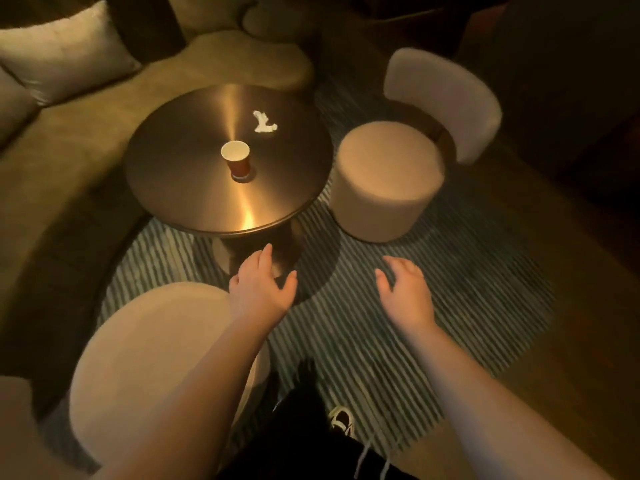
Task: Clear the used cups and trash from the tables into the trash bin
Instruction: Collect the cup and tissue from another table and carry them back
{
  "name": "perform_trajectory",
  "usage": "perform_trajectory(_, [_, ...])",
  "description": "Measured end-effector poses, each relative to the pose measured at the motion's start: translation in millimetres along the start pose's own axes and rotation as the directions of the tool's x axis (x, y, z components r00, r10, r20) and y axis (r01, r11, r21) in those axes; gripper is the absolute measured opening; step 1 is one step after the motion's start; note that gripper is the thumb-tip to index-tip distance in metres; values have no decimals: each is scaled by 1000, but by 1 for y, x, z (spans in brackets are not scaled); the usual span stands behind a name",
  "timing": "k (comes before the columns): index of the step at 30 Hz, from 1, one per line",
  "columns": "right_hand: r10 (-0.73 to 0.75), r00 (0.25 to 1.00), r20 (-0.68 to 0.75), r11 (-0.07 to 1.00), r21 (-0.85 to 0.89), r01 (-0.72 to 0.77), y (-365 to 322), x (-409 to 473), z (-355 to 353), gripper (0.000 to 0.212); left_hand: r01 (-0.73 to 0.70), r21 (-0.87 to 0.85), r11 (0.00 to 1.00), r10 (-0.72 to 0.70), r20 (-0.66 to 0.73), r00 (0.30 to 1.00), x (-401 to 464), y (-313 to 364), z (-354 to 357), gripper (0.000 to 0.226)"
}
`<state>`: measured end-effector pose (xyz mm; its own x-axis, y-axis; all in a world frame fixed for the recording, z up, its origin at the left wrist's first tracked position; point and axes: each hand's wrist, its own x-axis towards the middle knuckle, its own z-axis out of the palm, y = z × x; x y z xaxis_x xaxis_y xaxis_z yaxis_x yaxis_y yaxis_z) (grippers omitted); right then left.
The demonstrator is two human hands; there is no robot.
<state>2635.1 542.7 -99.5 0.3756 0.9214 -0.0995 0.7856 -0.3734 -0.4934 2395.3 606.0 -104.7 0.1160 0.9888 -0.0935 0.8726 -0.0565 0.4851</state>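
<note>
A red paper cup (237, 162) stands upright near the middle of the round brass table (180, 174), a crumpled white napkin (264, 122) lying beyond it to the right, while the left hand (260, 289) and right hand (405, 292) hover nearer, fingers relaxed, holding nothing.

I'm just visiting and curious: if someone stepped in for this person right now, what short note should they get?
Left hand: open, holding nothing, short of the table.
Right hand: open, holding nothing, over the rug.
Cup: upright near the table's middle.
Tissue: crumpled, on the table beyond the cup.
Done: nothing picked up here yet.
Left: take the cup and tissue to the bin, which is not in view.
</note>
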Motion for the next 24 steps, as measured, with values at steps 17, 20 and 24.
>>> perform_trajectory(17, [-279, 942, 188, 955, -49, 292, -61, 328, 49, 38, 315, -166, 934, -343, -179, 922, 256, 5, 12, 75])
perform_trajectory(20, [-337, 915, 221, 932, -62, 358, -94, 394, 60, 38, 350, -212, 912, -393, -217, 894, 305, -9, 5, 79])
perform_trajectory(24, [-362, 898, 251, 918, -73, 390, -132, 453, 76, 39, 421, -187, 887, -454, -199, 868, 350, -25, 10, 94])
